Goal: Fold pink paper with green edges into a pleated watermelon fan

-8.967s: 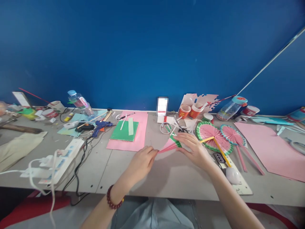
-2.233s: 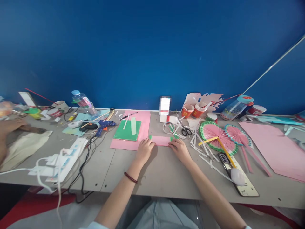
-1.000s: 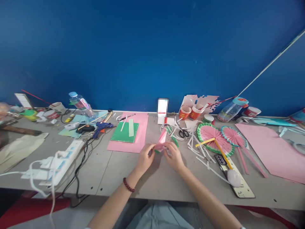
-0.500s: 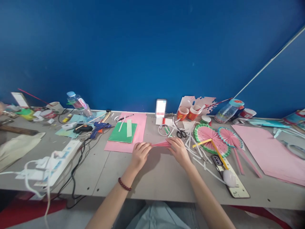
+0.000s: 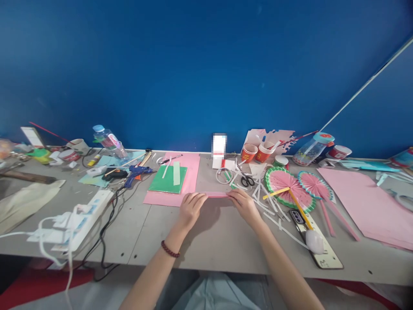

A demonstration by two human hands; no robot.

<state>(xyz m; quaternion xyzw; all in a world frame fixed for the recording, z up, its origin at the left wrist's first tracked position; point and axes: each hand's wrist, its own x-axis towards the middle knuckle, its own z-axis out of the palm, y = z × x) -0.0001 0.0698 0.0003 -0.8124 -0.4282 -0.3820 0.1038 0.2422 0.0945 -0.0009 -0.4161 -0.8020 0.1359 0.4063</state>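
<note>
A narrow folded strip of pink pleated paper [image 5: 217,194] lies flat on the grey table [image 5: 206,241] between my two hands. My left hand [image 5: 191,207] pinches its left end, fingers curled down on it. My right hand [image 5: 242,204] presses on its right end, fingers closed over it. A red bead bracelet [image 5: 170,249] circles my left wrist. Two finished watermelon paper fans [image 5: 288,186] on sticks lie just right of my right hand.
Pink sheet with green card [image 5: 169,179] sits behind my left hand. Scissors [image 5: 248,181], white paper strips [image 5: 269,206] and red paper cups [image 5: 256,151] lie behind the right hand. Glue gun [image 5: 137,171], power strip with cables [image 5: 80,215], a phone on a ruler [image 5: 318,249], a large pink sheet [image 5: 368,202].
The pleated paper, fanned out nine seconds ago and held up bunched a second ago, is now squeezed into a thin strip pressed flat on the table between both hands.
</note>
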